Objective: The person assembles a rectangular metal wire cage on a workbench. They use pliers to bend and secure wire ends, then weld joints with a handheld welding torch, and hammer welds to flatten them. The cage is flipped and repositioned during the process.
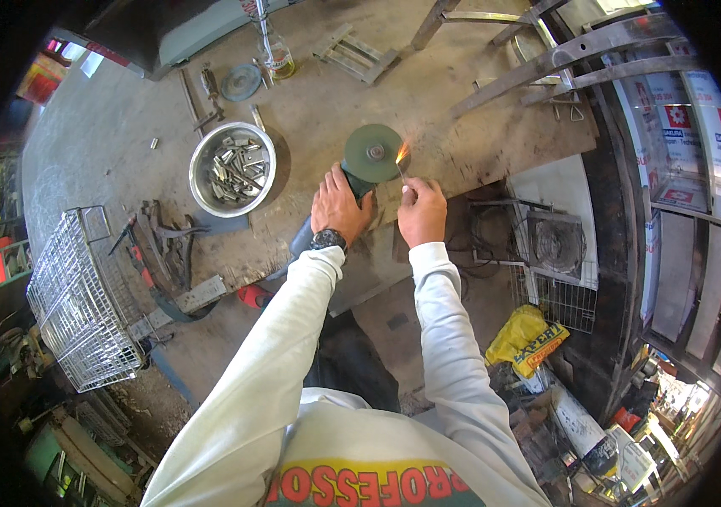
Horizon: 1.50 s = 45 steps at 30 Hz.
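My left hand (337, 207), with a dark watch at the wrist, is wrapped round the head of an angle grinder (302, 239) lying at the workbench edge. The grinder's green disc (370, 149) faces up. In my right hand (423, 209), thumb and fingers pinch a small thin metal piece (402, 171) against the disc's right rim. Orange sparks (402, 153) flare where they meet. To the left of the grinder, a round metal bowl (197, 179) holds many small metal pieces.
Pliers (181, 231) and other hand tools lie at the bench's left edge, beside a wire basket (81, 296). Farther back are a loose disc (241, 82), a glass bottle (277, 61) and a metal frame (355, 54). A yellow bag (519, 336) sits below on the right.
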Tool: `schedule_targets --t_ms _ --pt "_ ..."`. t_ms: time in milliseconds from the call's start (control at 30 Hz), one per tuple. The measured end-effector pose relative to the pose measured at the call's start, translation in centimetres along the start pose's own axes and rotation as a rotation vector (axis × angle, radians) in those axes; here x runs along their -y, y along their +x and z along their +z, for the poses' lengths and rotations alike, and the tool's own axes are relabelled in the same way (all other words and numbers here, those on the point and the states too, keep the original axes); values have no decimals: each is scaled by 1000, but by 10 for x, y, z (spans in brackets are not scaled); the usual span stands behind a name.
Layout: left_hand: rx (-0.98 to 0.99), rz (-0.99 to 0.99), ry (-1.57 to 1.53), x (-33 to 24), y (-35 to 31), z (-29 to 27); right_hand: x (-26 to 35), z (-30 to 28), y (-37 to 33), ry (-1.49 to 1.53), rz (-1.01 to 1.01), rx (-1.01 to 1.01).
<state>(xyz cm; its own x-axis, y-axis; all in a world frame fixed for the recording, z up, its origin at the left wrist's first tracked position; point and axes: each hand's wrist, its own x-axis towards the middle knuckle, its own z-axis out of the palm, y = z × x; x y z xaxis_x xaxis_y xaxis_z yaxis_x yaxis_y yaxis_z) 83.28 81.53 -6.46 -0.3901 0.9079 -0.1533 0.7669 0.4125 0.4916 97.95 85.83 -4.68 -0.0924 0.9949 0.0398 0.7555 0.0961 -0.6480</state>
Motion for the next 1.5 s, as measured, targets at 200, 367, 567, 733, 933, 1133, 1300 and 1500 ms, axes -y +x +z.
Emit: schedule_targets --t_ms 200,367,567,733,933,1133,1300,1500 --pt "-8 4 11 1 -1 2 5 5 -3 -144 -42 2" --pt "-29 19 -6 1 -2 1 3 8 -4 -236 -175 -84" --pt "-34 50 -39 4 -1 3 -3 9 -3 -253 -240 -152" --pt "-17 89 -3 11 0 3 30 -22 -18 42 -287 -334" --pt "12 128 18 15 -1 5 110 -91 -72 327 -322 -469" --pt "107 117 -1 71 -31 -5 134 -85 -121 735 45 -131" --pt "34 10 -346 133 -123 -46 114 -38 -170 1033 479 98" --pt "485 -542 -1686 194 -228 -147 167 62 -239 1000 531 479"
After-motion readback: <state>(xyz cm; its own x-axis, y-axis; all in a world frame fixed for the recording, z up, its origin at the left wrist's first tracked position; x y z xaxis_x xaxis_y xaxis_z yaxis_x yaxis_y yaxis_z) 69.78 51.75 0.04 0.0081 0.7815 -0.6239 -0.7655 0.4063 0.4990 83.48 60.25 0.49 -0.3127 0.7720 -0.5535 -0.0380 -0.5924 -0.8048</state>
